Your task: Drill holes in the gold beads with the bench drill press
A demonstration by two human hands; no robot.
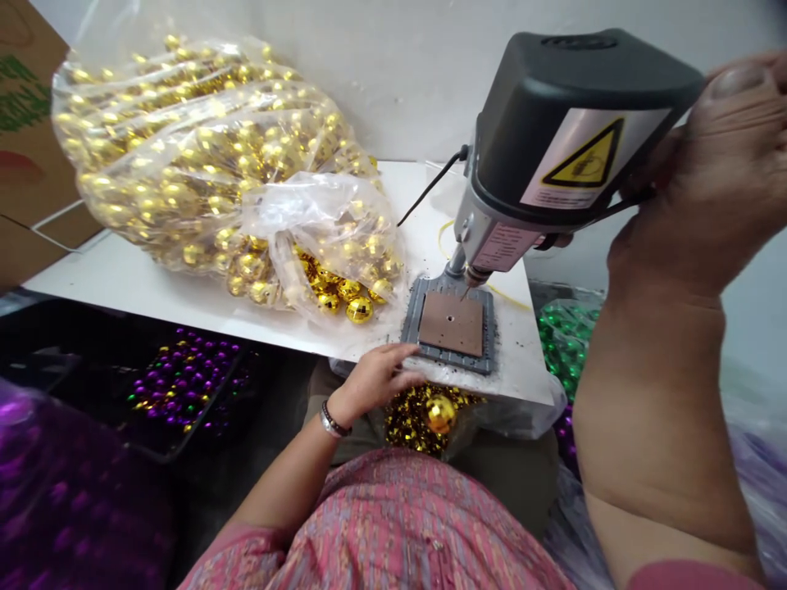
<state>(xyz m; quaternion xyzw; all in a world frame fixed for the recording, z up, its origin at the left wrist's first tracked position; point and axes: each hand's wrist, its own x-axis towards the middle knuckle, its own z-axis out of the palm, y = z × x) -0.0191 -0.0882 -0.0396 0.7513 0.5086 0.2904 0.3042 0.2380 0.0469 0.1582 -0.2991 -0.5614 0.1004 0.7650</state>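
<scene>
A small bench drill press (590, 123) with a dark grey motor housing and a yellow warning label stands at the right of the white table. My right hand (738, 147) is closed around its black lever (624, 203), with the grip partly hidden. Below the drill bit, a brown square plate (452, 322) with a hole lies on the grey base (489, 360). My left hand (378, 377) is open at the base's front left edge, fingers stretched out and holding nothing. Just below it, a shiny gold ball (441, 414) shows over a heap of gold pieces (409, 426) at my lap.
A big clear bag of gold balls (215, 156) covers much of the table (153, 287), its mouth spilling near the base. A cardboard box (30, 147) stands far left. Purple balls (184, 377) sit in a dark crate below; bagged green balls (566, 336) are at right.
</scene>
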